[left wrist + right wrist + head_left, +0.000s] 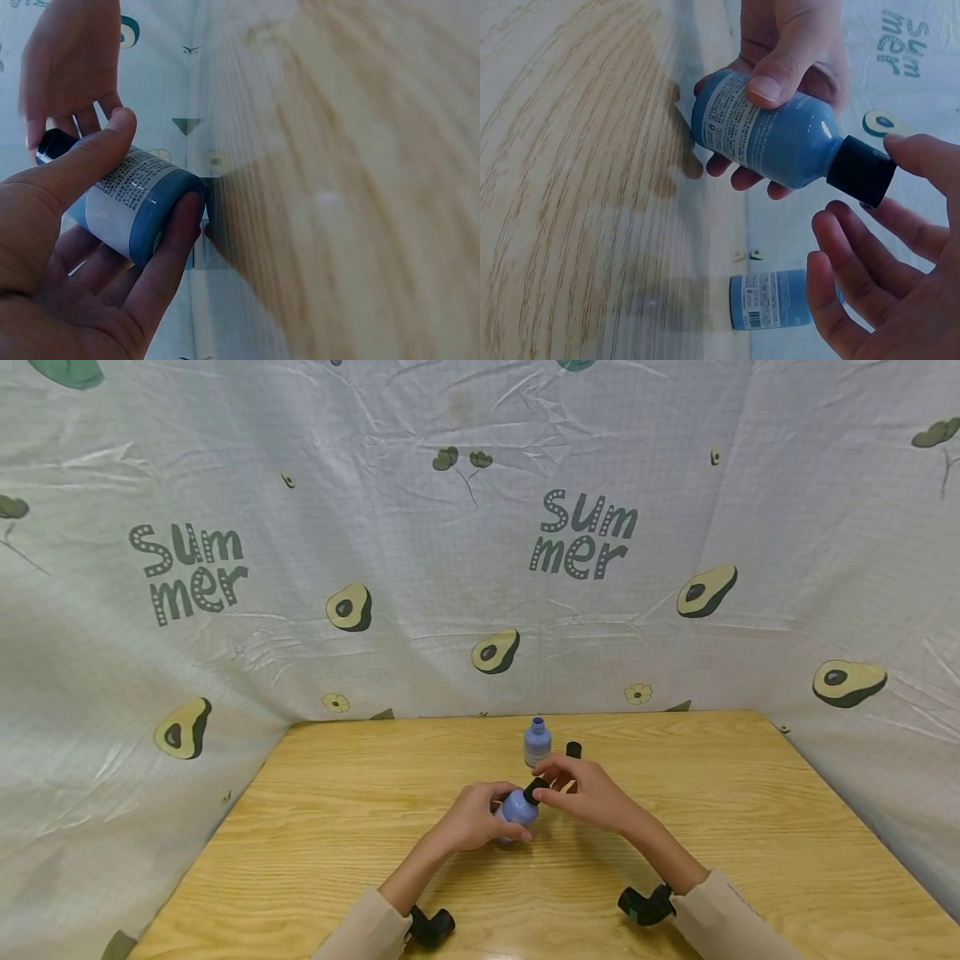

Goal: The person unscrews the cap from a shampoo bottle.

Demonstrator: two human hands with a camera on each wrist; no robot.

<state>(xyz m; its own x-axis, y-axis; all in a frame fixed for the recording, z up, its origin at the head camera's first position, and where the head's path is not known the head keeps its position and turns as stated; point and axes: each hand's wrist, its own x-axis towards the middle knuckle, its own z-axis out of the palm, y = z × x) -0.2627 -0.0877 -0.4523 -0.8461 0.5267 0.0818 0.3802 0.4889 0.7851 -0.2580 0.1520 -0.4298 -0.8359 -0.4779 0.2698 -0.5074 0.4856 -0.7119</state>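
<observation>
Left hand (472, 818) wrapped round bottle (769, 135), right hand (590, 793) pinching cap (861, 171). Best keep bottle steady, turning cap in line. Uncapped bottle (537, 744) beyond hands.

The head camera looks forward and down from farther off, over the table (337, 793) toward the printed cloth (420, 568); I see both wrist cameras close in, rolled sideways opposite ways, one looking past the left hand (471, 817), one past the right hand (596, 797); all three share the held bottle (784, 142).
</observation>
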